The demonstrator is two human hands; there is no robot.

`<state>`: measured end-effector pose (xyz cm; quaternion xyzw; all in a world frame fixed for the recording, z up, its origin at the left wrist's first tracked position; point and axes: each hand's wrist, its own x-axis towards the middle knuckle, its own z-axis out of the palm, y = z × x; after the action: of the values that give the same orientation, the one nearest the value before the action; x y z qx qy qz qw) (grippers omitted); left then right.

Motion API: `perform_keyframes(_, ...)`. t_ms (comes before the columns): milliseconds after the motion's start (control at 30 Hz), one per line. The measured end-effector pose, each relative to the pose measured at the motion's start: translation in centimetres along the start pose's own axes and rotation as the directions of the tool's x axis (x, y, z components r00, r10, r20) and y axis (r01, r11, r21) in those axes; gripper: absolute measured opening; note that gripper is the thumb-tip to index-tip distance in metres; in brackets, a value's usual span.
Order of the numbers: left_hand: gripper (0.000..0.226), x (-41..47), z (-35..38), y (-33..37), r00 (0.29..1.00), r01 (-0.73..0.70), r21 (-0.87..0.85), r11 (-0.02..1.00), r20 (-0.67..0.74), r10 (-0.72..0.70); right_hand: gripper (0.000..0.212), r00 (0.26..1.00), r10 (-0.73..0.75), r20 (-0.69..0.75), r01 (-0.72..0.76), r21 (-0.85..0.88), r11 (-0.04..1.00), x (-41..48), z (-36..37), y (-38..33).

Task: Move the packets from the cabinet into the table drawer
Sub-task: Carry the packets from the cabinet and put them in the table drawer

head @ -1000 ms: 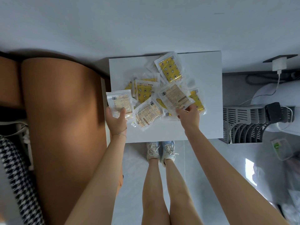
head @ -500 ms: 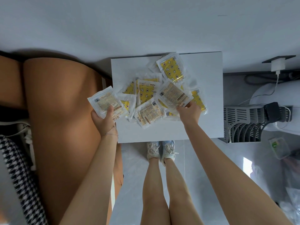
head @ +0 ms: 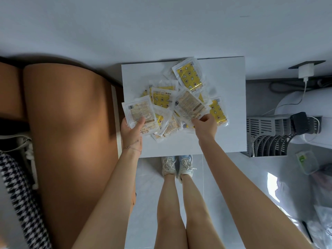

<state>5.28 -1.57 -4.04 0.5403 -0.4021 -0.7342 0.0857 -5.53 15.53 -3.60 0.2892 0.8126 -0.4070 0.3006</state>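
At the centre of the frame, a loose pile of packets (head: 167,103) lies on a white top (head: 230,126), which I take to be the cabinet's. Some packets show their yellow patterned fronts and others their printed backs, and they overlap each other. At the pile's left edge the left hand (head: 131,133) grips one printed packet (head: 139,112), thumb on its face and fingers beneath. It is lifted off the heap and tilted, probably so it can be carried off or serve as the base of a stack. Right of centre, the right hand (head: 206,125) has its fingers curled and pinches the lower corner of another back-up packet (head: 188,105) lying on the pile. A corner pinch suits these slippery film sleeves, since it peels one away without dragging its neighbours. No packet has reached a drawer as far as the view shows, and the table drawer itself is not in sight, so the task looks to be in its gathering stage. Left of the white top spreads a broad brown surface (head: 68,126), with houndstooth fabric (head: 18,203) at the lower left. Right of it stands a grey slotted rack (head: 265,137), and a white charger (head: 305,72) sits plugged in at the upper right. Below the top's near edge, the person's pale trainers (head: 177,165) stand on the floor.
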Motion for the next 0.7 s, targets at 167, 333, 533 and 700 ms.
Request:
perform_keyframes(167, 0.035, -0.1, -0.3, -0.2, 1.0, 0.016, 0.027, 1.0, 0.009, -0.016, 0.018, 0.998, 0.066, 0.022, -0.067, 0.096, 0.993, -0.7, -1.2, 1.7)
perform_keyframes(333, 0.041, -0.9, 0.1, -0.3, 0.999, 0.042, 0.055, 0.998, 0.001, -0.042, 0.033, 0.999, 0.038, 0.014, -0.039, 0.134, 0.99, -1.5, -3.4, 3.8)
perform_keyframes(533, 0.035, -1.6, 0.2, -1.1, 0.997, 0.066, 0.094, 0.993, 0.038, -0.07, 0.031, 0.993, 0.106, 0.043, -0.114, 0.301, 0.947, -0.5, -3.3, 3.1)
perform_keyframes(700, 0.044, -2.2, -0.1, -1.7, 0.994, 0.098, 0.133, 0.986, 0.038, -0.104, 0.05, 0.997, 0.072, 0.008, -0.07, 0.325, 0.943, -0.1, -3.4, 1.7)
